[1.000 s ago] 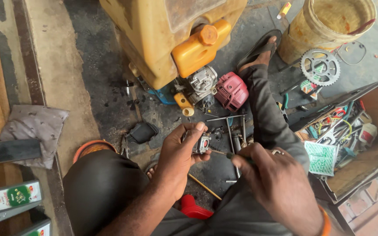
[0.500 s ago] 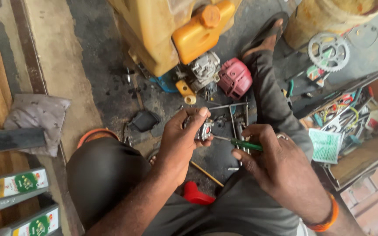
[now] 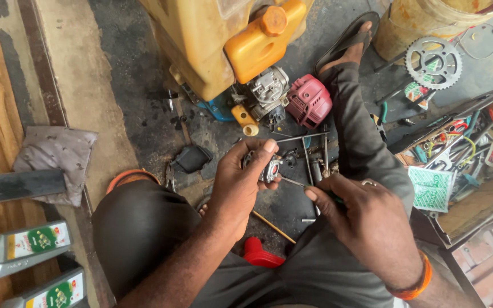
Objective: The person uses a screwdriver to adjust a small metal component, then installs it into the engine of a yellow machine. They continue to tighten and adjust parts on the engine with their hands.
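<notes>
Metal: one small part [image 3: 269, 168] sits gripped in the left hand [image 3: 241, 182], fingers curled; one screwdriver [image 3: 295, 183], clasped by the right hand [image 3: 366, 225], touches it. Two oil bottles [image 3: 21, 248] lie far left.

Both hands meet low at centre: left hand [image 3: 241, 179] curled with thumb up, right hand [image 3: 366, 222] pinched, forearms angled inward.

I see the left hand [image 3: 238, 182] pinching a small metal carburettor part [image 3: 269, 168], thumb on top. My right hand [image 3: 366, 222] holds a thin screwdriver [image 3: 292, 182], tip touching that part. Both sit over the oily floor [image 3: 138, 85]. Yellow tank [image 3: 212, 40] and pink engine cover [image 3: 309, 101] just beyond; open toolbox [image 3: 457, 165] to the right; sprocket [image 3: 433, 61] near a bucket [image 3: 423, 23].
</notes>
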`<state>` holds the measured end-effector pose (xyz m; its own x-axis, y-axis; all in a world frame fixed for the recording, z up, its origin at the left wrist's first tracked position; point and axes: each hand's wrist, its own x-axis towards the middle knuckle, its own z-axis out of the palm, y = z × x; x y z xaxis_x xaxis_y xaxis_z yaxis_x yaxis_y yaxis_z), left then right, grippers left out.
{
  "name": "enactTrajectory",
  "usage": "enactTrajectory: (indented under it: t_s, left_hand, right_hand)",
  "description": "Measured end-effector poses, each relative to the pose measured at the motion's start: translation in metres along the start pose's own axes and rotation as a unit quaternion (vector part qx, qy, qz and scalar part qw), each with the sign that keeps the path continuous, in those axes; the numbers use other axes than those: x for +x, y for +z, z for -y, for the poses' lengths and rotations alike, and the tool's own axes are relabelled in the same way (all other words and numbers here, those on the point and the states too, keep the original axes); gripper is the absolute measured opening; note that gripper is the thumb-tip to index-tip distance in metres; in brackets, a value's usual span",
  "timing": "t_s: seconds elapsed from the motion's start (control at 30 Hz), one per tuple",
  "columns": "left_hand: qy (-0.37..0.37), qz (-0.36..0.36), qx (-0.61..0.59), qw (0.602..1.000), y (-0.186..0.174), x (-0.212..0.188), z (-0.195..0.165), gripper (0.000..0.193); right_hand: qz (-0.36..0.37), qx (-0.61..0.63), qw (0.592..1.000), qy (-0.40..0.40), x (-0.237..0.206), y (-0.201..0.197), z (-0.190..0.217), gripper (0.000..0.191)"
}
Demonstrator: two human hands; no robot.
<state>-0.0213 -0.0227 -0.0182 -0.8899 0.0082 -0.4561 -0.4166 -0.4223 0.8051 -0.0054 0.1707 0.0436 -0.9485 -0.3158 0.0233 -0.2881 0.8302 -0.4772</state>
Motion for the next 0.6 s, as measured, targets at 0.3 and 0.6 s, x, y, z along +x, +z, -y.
enactTrajectory:
  t_s: [0.3, 0.6]
  left_hand:
    - [0.035, 0.000, 0.076, 0.997, 0.005, -0.004, 0.001, 0.027]
    - [0.035, 0.018, 0.135, 0.990, 0.003, -0.006, -0.003, 0.035]
  right_hand:
    - [-0.046, 0.003, 0.993, -0.112, -0.011, 0.013, -0.009, 0.023]
    - [0.173, 0.427, 0.881, 0.103, -0.005, 0.024, -0.021, 0.025]
